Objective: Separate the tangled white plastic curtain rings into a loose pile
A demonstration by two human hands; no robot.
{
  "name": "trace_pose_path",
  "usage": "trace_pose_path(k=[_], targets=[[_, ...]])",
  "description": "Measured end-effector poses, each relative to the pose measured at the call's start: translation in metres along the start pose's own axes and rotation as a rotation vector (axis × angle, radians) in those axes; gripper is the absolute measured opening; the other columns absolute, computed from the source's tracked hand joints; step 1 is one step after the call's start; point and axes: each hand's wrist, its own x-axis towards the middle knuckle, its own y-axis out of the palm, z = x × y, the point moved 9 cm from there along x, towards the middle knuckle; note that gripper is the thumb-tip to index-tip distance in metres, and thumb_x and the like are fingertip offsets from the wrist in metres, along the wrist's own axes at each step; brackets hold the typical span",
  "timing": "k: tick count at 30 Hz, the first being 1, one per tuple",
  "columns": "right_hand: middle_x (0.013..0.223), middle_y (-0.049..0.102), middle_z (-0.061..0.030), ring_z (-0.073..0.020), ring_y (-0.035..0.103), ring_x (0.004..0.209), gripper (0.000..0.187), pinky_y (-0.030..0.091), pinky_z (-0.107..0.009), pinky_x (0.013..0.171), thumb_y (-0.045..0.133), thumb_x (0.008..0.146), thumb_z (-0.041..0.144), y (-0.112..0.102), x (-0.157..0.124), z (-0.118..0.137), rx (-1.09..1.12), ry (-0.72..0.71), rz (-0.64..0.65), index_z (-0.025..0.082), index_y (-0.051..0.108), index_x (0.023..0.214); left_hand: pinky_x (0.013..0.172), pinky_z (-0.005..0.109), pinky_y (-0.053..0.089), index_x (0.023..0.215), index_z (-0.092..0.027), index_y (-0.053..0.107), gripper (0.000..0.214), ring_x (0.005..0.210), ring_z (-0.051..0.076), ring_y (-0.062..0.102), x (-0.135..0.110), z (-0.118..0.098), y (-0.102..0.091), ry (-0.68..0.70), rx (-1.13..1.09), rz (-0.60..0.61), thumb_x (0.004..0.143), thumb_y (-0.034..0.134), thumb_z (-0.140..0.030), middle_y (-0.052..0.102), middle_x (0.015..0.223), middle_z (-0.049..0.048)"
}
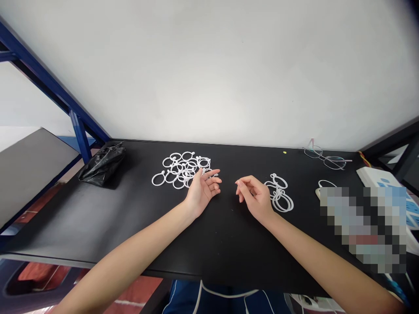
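Note:
A loose pile of white plastic rings with small round tabs, like curtain rings [179, 167], lies on the black table [137, 205]. My left hand [203, 191] is at the pile's right edge, palm turned up and fingers apart, holding nothing. It covers part of the pile. To the right, my right hand [253, 196] is closed, thumb and forefinger pinched together, and no object shows between them. Just beyond its knuckles lies a smaller group of white rings [283, 203], partly hidden by that hand. A gap of bare table separates the two hands.
A crumpled black plastic bag [104, 165] sits at the left. Eyeglasses [324, 158] lie at the back right, near a blurred-out object [363, 226] and a white power strip [381, 181]. A pale wall rises behind the table; white cables hang below its front edge.

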Motion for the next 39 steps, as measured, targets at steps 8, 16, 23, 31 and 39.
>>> trace_pose_path(k=[8, 16, 23, 31, 39], targets=[[0.062, 0.059, 0.0024, -0.0088, 0.054, 0.044, 0.019, 0.043, -0.023, 0.045, 0.054, 0.094, 0.034, 0.0, -0.001, 0.0, -0.007, -0.002, -0.006, 0.019, 0.059, 0.081, 0.061, 0.024, 0.049, 0.106, -0.007, 0.068, 0.046, 0.057, 0.01, 0.055, 0.001, 0.002, 0.0, -0.003, 0.032, -0.002, 0.098, 0.038, -0.041, 0.063, 0.072, 0.005], [0.062, 0.059, 0.0024, -0.0092, 0.054, 0.044, 0.02, 0.044, -0.023, 0.046, 0.054, 0.094, 0.034, 0.0, -0.001, 0.001, -0.009, 0.001, -0.006, 0.019, 0.059, 0.082, 0.067, 0.024, 0.049, 0.101, -0.009, 0.071, 0.034, 0.068, 0.011, 0.058, 0.001, 0.003, -0.001, 0.003, 0.101, -0.017, 0.095, 0.048, -0.035, 0.064, 0.08, 0.0055], [0.062, 0.059, 0.0023, -0.0092, 0.055, 0.044, 0.02, 0.044, -0.023, 0.046, 0.054, 0.094, 0.035, -0.001, -0.001, 0.001, -0.009, 0.009, -0.01, 0.019, 0.059, 0.081, 0.07, 0.024, 0.049, 0.103, -0.011, 0.07, 0.032, 0.07, 0.011, 0.059, 0.0, 0.005, 0.004, -0.011, 0.147, 0.052, 0.092, 0.054, -0.036, 0.065, 0.083, 0.0056], [0.062, 0.059, 0.002, -0.0099, 0.055, 0.045, 0.021, 0.045, -0.024, 0.046, 0.054, 0.094, 0.035, -0.001, -0.001, 0.001, -0.033, -0.004, -0.012, 0.02, 0.058, 0.082, 0.07, 0.025, 0.049, 0.104, -0.011, 0.07, 0.032, 0.071, 0.011, 0.059, 0.0, 0.006, 0.005, -0.009, 0.154, 0.059, 0.092, 0.054, -0.037, 0.064, 0.083, 0.005], [0.116, 0.061, -0.0097, -0.0153, 0.065, 0.075, 0.015, 0.056, -0.032, 0.065, 0.054, 0.093, 0.031, -0.015, -0.003, 0.012, -0.113, -0.09, -0.203, 0.024, 0.055, 0.107, 0.07, 0.025, 0.048, 0.102, -0.011, 0.07, 0.033, 0.069, 0.011, 0.057, -0.001, 0.004, 0.006, -0.002, 0.165, 0.065, 0.091, 0.055, -0.038, 0.063, 0.081, 0.0049]])
